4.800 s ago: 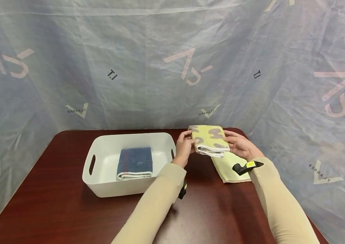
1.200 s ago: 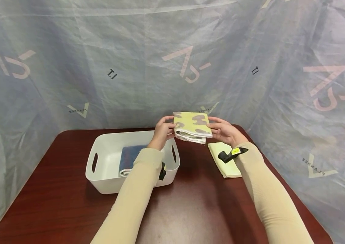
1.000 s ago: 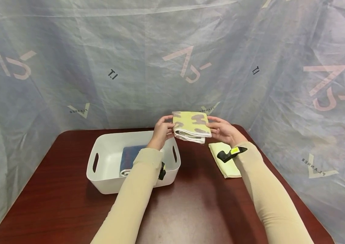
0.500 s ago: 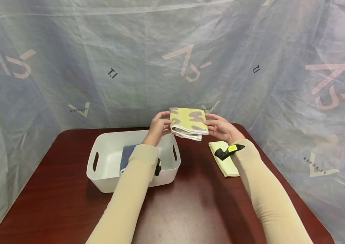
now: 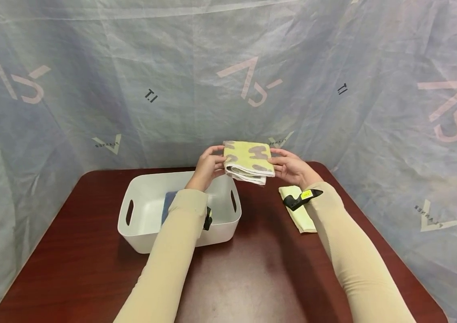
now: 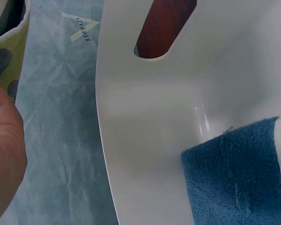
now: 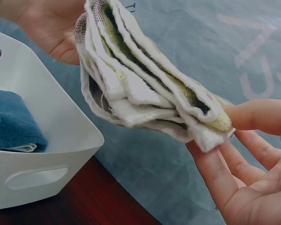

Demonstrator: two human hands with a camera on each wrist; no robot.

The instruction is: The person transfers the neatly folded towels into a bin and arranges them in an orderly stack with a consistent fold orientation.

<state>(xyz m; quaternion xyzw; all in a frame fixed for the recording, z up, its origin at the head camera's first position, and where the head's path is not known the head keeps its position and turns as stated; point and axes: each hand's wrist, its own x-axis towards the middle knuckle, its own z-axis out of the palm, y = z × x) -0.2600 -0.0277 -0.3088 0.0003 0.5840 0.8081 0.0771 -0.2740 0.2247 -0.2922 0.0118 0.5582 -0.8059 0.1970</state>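
Observation:
A folded yellow towel with grey patches point(image 5: 249, 157) is held in the air between both hands, its layered white edges facing the person. The left hand point(image 5: 206, 168) pinches its left side, and the right hand point(image 5: 293, 168) grips its right side. In the right wrist view, thumb and fingers clasp the end of the folded towel point(image 7: 150, 79) from above and below. A white bin point(image 5: 143, 206) stands under the left forearm. Inside it lies a folded blue towel point(image 6: 239, 176), partly hidden by the sleeve in the head view.
A folded pale yellow towel point(image 5: 302, 220) lies on the dark red table point(image 5: 248, 278) to the right, partly covered by the right wrist and its black strap point(image 5: 301, 199). Grey printed sheeting point(image 5: 188, 89) hangs behind the table and along its sides.
Both hands have lifted the patterned towel and carried it left, from over the pale towel to the bin's right side. Over the last second it rose slightly and drifted left.

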